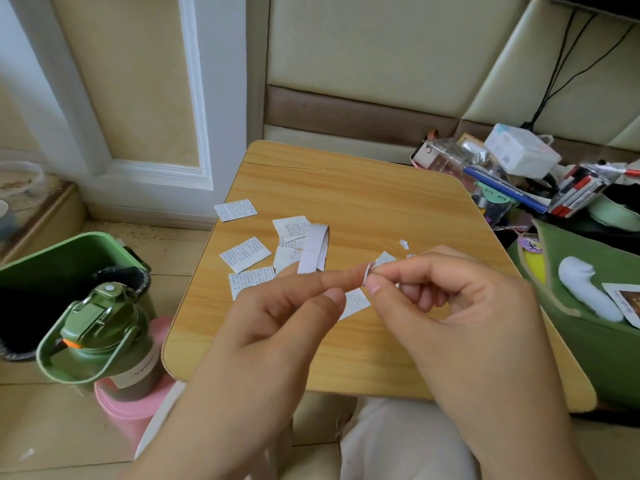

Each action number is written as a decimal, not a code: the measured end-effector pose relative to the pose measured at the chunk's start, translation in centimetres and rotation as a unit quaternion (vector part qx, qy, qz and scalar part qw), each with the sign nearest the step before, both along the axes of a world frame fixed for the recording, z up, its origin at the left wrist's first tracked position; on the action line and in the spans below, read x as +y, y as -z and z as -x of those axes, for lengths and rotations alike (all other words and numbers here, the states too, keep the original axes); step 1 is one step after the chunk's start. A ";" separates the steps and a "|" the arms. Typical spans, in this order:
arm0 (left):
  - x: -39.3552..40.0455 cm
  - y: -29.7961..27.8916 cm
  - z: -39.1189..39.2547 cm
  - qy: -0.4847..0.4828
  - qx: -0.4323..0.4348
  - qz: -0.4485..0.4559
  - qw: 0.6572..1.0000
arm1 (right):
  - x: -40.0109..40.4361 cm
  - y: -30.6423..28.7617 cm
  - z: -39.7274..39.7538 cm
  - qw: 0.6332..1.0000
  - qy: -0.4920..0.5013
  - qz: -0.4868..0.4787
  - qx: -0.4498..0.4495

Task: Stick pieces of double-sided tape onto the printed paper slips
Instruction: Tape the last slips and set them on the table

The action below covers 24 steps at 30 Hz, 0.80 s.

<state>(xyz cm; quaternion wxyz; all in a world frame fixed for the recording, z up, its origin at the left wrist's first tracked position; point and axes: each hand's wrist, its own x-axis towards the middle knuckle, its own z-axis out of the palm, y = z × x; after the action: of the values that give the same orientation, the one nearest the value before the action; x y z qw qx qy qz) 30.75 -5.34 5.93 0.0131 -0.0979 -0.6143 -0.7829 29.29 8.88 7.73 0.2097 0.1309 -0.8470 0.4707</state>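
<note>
Above the middle of the small wooden table (363,188), my left hand (277,317) and my right hand (450,299) meet fingertip to fingertip. Between them they pinch a small white piece of double-sided tape (366,274). A printed paper slip (356,303) shows just below the fingertips, partly hidden by them. Several more printed slips (245,253) lie scattered on the table's left half. The tape roll (316,249) stands on edge among them, behind my left hand. Tiny white scraps (403,243) lie beyond my right hand.
A green water bottle (100,337) stands on a pink base beside the table's left edge, with a green bin (62,258) behind it. Cluttered stationery (519,174) sits at the back right. A green bag (588,306) with a white object lies to the right.
</note>
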 end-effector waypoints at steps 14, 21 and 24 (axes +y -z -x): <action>-0.8 -0.4 -0.9 -0.091 0.082 0.163 0.979 | -1.3 -0.4 -0.2 0.999 -0.021 0.030 -0.015; 1.4 -1.4 -1.9 -0.086 0.051 0.130 0.986 | 0.9 -0.6 -1.1 0.997 -0.037 0.061 -0.008; 3.6 -1.4 -1.9 -0.051 0.048 0.068 0.995 | 2.8 -0.7 -1.5 0.997 -0.025 0.072 -0.001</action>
<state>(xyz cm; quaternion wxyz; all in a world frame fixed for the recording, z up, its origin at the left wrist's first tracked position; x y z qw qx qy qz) 32.67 -1.77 7.35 0.0758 -0.1048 -0.6692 -0.7317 30.83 11.67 8.43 0.2059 0.1364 -0.8074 0.5358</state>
